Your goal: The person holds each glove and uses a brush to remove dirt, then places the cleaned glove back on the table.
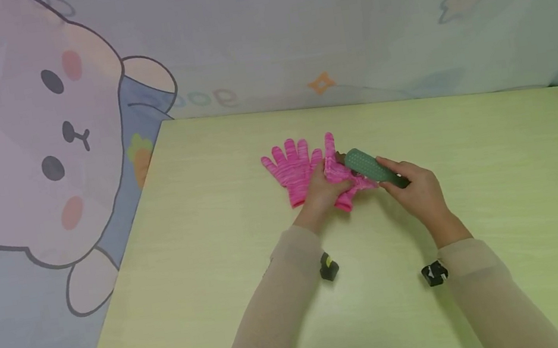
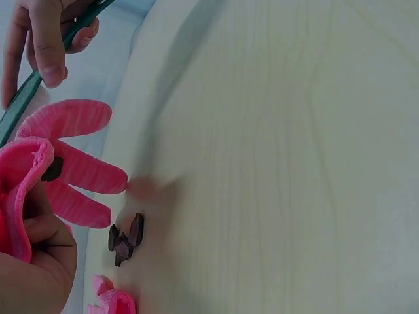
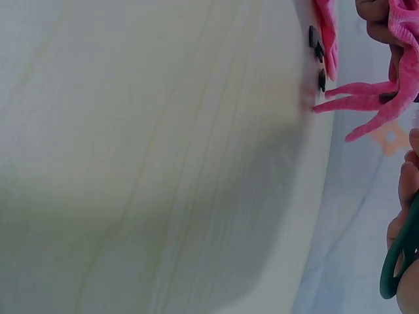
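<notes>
My left hand (image 1: 323,191) grips a pink knitted glove (image 1: 335,171), whose fingers spread out beyond it. Beside the cuff, my left fingers (image 2: 49,239) are curled. A dark brown piece (image 2: 52,169) shows against the glove in the left wrist view. My right hand (image 1: 418,186) holds a long green tool (image 1: 369,166) with a dotted surface, its far end over the held glove. In the right wrist view its near end (image 3: 389,286) bends round in a loop. I cannot tell what kind of tool it is. A second pink glove (image 1: 293,166) lies flat to the left, fingers pointing away.
Several small dark brown pieces (image 2: 126,239) lie on the pale table (image 1: 502,182) below the held glove. Behind the table hangs a printed cloth (image 1: 352,12) with a cartoon bear. Small black devices sit at both wrists, such as the right one (image 1: 435,274).
</notes>
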Demonstrator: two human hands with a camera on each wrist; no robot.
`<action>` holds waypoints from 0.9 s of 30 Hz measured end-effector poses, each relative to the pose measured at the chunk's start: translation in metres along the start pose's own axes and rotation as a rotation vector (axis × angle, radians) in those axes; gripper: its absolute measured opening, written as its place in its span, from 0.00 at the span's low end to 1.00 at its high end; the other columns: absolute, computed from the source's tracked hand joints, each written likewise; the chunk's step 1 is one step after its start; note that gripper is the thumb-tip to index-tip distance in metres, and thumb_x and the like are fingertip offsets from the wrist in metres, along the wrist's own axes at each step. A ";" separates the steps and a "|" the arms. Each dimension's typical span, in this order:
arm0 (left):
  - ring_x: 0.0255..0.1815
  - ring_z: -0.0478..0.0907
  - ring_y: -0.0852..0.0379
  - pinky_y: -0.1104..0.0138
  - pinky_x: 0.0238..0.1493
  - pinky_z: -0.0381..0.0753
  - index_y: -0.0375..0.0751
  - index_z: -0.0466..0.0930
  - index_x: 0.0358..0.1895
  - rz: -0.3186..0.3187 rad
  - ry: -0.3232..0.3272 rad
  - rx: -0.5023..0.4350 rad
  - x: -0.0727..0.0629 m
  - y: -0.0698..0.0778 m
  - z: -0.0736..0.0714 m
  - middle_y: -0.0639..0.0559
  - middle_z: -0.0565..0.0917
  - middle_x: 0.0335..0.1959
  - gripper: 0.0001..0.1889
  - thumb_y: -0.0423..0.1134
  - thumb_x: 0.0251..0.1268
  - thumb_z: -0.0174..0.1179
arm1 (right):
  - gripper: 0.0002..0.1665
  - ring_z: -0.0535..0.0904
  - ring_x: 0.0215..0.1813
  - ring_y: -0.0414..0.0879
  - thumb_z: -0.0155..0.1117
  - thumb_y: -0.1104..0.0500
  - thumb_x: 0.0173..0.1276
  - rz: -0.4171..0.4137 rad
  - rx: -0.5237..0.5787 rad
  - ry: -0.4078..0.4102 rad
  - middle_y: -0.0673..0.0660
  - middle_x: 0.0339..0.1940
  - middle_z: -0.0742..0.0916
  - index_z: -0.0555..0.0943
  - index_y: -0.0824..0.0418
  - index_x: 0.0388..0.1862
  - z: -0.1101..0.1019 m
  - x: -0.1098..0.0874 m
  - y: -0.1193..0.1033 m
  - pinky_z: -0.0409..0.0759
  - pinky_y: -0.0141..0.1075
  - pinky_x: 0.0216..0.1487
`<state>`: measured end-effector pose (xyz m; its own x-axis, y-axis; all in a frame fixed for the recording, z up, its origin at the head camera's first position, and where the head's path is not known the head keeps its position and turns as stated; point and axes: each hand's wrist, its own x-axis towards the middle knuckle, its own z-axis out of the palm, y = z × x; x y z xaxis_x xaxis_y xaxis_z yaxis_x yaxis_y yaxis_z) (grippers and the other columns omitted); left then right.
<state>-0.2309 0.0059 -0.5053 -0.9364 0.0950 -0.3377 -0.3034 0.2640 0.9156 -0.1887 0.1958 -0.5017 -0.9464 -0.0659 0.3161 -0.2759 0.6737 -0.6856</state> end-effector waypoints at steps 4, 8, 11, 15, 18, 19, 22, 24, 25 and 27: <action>0.42 0.75 0.55 0.64 0.52 0.74 0.46 0.55 0.70 0.002 0.000 0.033 0.000 0.000 0.000 0.45 0.71 0.60 0.42 0.40 0.52 0.68 | 0.28 0.78 0.38 0.57 0.69 0.68 0.54 0.028 0.014 0.018 0.66 0.40 0.83 0.78 0.58 0.56 0.000 0.000 0.001 0.78 0.50 0.40; 0.42 0.77 0.45 0.60 0.48 0.78 0.45 0.48 0.73 -0.025 0.004 -0.034 0.001 -0.001 0.001 0.41 0.65 0.65 0.47 0.40 0.52 0.68 | 0.27 0.76 0.37 0.53 0.70 0.69 0.53 0.021 0.113 0.026 0.65 0.40 0.84 0.79 0.59 0.55 0.000 -0.001 0.002 0.76 0.31 0.39; 0.53 0.73 0.41 0.58 0.54 0.74 0.45 0.46 0.73 -0.034 0.023 -0.067 0.002 -0.001 0.001 0.39 0.61 0.68 0.50 0.42 0.49 0.70 | 0.27 0.77 0.39 0.52 0.70 0.69 0.53 -0.011 0.163 -0.018 0.64 0.42 0.84 0.79 0.60 0.55 0.000 -0.002 0.001 0.72 0.25 0.40; 0.64 0.62 0.46 0.57 0.63 0.64 0.46 0.51 0.72 -0.010 0.013 -0.015 0.001 -0.001 0.001 0.44 0.62 0.68 0.48 0.44 0.48 0.71 | 0.27 0.78 0.42 0.55 0.70 0.69 0.53 -0.047 0.112 -0.043 0.65 0.42 0.84 0.79 0.60 0.55 0.001 -0.002 0.001 0.77 0.40 0.44; 0.59 0.68 0.48 0.58 0.60 0.68 0.47 0.54 0.71 0.013 -0.024 0.005 0.001 -0.001 0.001 0.45 0.67 0.64 0.45 0.42 0.50 0.70 | 0.28 0.78 0.39 0.56 0.69 0.69 0.54 -0.037 0.043 -0.018 0.65 0.40 0.84 0.79 0.58 0.55 0.001 -0.001 0.001 0.77 0.49 0.42; 0.58 0.69 0.49 0.59 0.59 0.69 0.47 0.54 0.71 0.018 -0.030 0.011 0.000 -0.001 0.000 0.45 0.68 0.63 0.44 0.41 0.50 0.69 | 0.28 0.78 0.38 0.56 0.69 0.69 0.54 -0.033 0.024 -0.009 0.65 0.39 0.84 0.79 0.58 0.56 0.001 -0.001 0.000 0.76 0.50 0.42; 0.56 0.71 0.50 0.61 0.58 0.70 0.47 0.55 0.71 0.031 -0.045 -0.007 0.000 -0.001 0.000 0.46 0.70 0.62 0.43 0.39 0.51 0.69 | 0.28 0.78 0.37 0.57 0.69 0.68 0.54 -0.020 -0.024 0.008 0.65 0.39 0.84 0.78 0.57 0.56 0.001 -0.001 0.000 0.76 0.51 0.41; 0.59 0.69 0.51 0.61 0.60 0.68 0.47 0.55 0.70 0.034 -0.046 -0.007 0.000 -0.001 0.000 0.47 0.69 0.63 0.43 0.39 0.51 0.69 | 0.28 0.78 0.36 0.56 0.69 0.68 0.54 -0.015 -0.040 0.017 0.65 0.38 0.84 0.78 0.57 0.56 0.001 -0.001 0.000 0.76 0.50 0.39; 0.60 0.68 0.50 0.61 0.60 0.68 0.47 0.55 0.70 0.037 -0.049 -0.011 0.000 -0.001 0.000 0.47 0.69 0.63 0.43 0.39 0.51 0.69 | 0.28 0.78 0.36 0.56 0.69 0.68 0.54 -0.014 -0.042 0.023 0.65 0.37 0.84 0.79 0.57 0.56 0.001 -0.001 0.000 0.76 0.50 0.38; 0.61 0.67 0.50 0.61 0.60 0.67 0.46 0.56 0.70 0.038 -0.053 -0.009 -0.001 -0.001 0.000 0.47 0.69 0.63 0.42 0.39 0.51 0.69 | 0.28 0.78 0.35 0.56 0.70 0.68 0.54 -0.011 -0.044 0.029 0.65 0.37 0.84 0.79 0.57 0.56 0.002 -0.001 0.001 0.77 0.49 0.38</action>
<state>-0.2299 0.0054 -0.5064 -0.9369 0.1552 -0.3134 -0.2696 0.2504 0.9299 -0.1886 0.1951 -0.5034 -0.9379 -0.0531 0.3427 -0.2784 0.7046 -0.6527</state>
